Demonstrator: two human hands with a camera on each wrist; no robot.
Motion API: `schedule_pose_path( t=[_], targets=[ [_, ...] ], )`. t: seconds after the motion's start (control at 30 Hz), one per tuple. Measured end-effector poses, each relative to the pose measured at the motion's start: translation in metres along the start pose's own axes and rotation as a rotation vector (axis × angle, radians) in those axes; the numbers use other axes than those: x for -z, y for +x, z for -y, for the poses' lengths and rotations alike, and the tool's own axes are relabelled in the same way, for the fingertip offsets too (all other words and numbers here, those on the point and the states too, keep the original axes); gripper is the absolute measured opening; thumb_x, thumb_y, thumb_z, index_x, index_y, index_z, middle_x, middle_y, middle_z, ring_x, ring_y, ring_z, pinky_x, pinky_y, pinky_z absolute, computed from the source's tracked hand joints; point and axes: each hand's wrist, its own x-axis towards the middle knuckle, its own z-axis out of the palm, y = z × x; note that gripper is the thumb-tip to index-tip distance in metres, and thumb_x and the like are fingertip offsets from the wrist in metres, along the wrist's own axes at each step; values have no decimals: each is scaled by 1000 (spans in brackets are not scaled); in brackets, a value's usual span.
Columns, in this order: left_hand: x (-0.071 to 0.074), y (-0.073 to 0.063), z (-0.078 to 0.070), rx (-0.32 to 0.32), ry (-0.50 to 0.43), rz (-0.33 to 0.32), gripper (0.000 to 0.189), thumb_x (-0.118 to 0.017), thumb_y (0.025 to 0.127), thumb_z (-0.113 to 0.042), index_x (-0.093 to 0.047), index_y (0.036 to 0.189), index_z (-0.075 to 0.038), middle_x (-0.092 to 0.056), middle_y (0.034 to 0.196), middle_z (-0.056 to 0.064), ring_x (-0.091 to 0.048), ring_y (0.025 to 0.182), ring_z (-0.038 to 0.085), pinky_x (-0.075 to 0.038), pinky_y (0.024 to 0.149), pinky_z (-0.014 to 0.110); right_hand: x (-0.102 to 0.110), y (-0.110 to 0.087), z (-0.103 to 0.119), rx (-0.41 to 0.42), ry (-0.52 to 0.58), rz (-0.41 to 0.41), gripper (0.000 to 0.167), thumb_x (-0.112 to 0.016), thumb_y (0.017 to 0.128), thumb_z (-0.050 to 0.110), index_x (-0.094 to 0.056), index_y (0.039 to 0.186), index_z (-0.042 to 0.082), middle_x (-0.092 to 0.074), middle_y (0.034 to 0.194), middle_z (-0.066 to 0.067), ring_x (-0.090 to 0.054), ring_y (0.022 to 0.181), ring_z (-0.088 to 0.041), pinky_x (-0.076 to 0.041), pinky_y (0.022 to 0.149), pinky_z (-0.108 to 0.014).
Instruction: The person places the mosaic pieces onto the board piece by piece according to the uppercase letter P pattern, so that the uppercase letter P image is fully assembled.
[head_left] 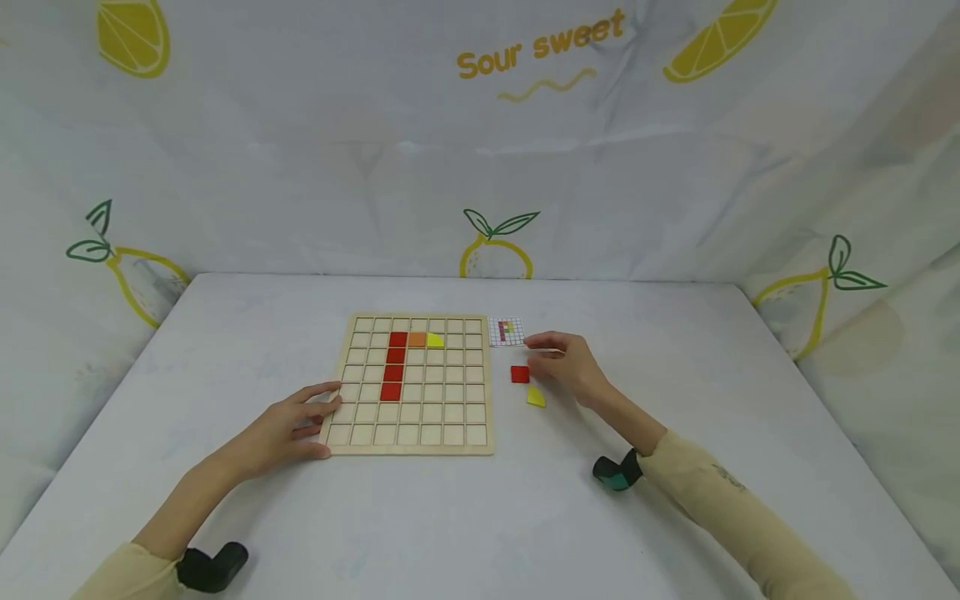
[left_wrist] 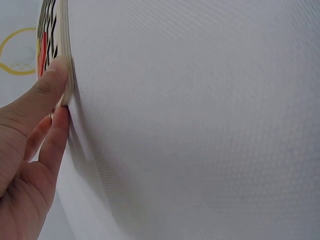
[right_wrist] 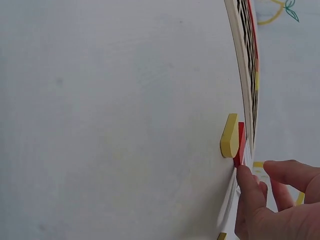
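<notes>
A wooden grid board (head_left: 430, 407) lies on the table. Several red square tiles (head_left: 393, 356) form a column in it, with an orange square tile (head_left: 417, 339) and a yellow round-edged tile (head_left: 435, 340) beside the top one. At the board's near left corner, my left hand (head_left: 288, 427) holds its edge, with the thumb (left_wrist: 44, 89) on the near side. My right hand (head_left: 568, 367) hovers by a loose red tile (head_left: 520, 374), thumb and index finger apart with nothing seen between them. A loose yellow tile (right_wrist: 230, 137) lies close to the red one.
A small pattern card (head_left: 506, 331) with a coloured figure on a grid lies against the board's right side, near my right fingertips. Black wrist devices (head_left: 212, 567) stick out below both forearms. A white lemon-print curtain (head_left: 375, 200) hangs behind the table.
</notes>
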Motion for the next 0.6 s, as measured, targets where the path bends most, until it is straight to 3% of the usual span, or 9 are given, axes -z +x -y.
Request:
schedule_pose_path(
  t=[0.27,0.6],
  targets=[
    [1,1,0,16,2,3,71,-78,77,-5,-43,134,16,-29,149,26,-46,124,44,-53,93,36,5,4,0,-28,-88,55,36,-68,86,-2,-61,121,-7,-63,118,-21,-62,89,-19,-57,79,-18],
    [0,1,-1,28,4,6,71,-78,76,-4,-42,135,15,-29,148,27,-45,124,45,-53,93,37,6,5,-2,16,-281,94,28,-73,85,4,-68,111,-3,-69,97,-13,-61,83,-19,-57,79,-23]
  ],
)
